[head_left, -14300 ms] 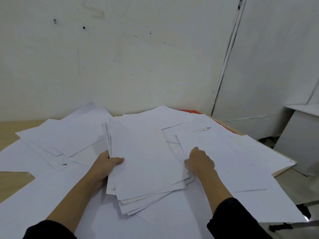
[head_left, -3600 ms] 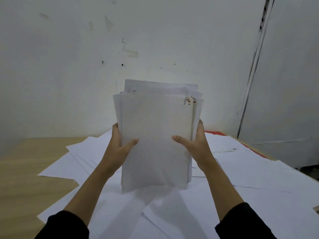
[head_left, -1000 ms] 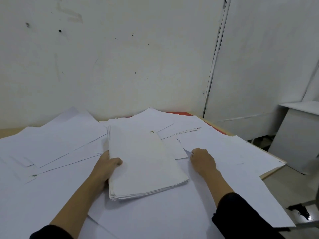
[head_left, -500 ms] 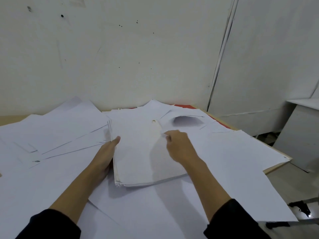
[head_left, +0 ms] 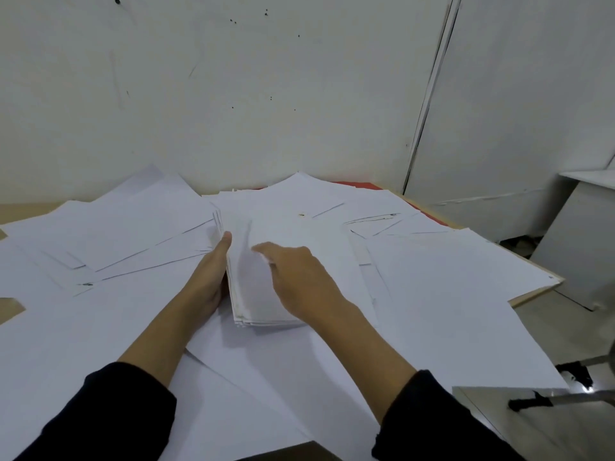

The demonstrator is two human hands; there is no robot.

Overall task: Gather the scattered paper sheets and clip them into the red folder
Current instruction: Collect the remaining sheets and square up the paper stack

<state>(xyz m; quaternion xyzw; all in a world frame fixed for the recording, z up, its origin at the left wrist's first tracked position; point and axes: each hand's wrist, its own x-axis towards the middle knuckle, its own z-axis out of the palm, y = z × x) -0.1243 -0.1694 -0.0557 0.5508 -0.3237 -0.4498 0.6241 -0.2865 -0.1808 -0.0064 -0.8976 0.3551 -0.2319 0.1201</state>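
I have a small stack (head_left: 266, 277) made. My left hand (head_left: 208, 281) holds its side and my right hand (head_left: 296, 277) lies flat on top. Many sheets (head_left: 449, 277) lie loose around the stack. The folder (head_left: 361, 185) peeks out behind it, so clipping comes later.

Two hands (head_left: 213, 277) — one stack (head_left: 293, 234)

Stack of sheets (head_left: 299, 254), frame centre: white paper, matt, smooth, edges layered at left side. Loose sheets (head_left: 449, 277) across whole lower frame: same matt white paper, flat. Table (head_left: 30, 207), far left edge: pale wood look, smooth. Red folder (head_left: 357, 184), sliver at centre top of pile: smooth red, material unclear. Sleeves (head_left: 109, 410), bottom corners: dark matt cloth. Wall (head_left: 233, 94), upper frame: matt white paint, scuffed, speckled. Metal bars (head_left: 572, 397), lower right: glossy.
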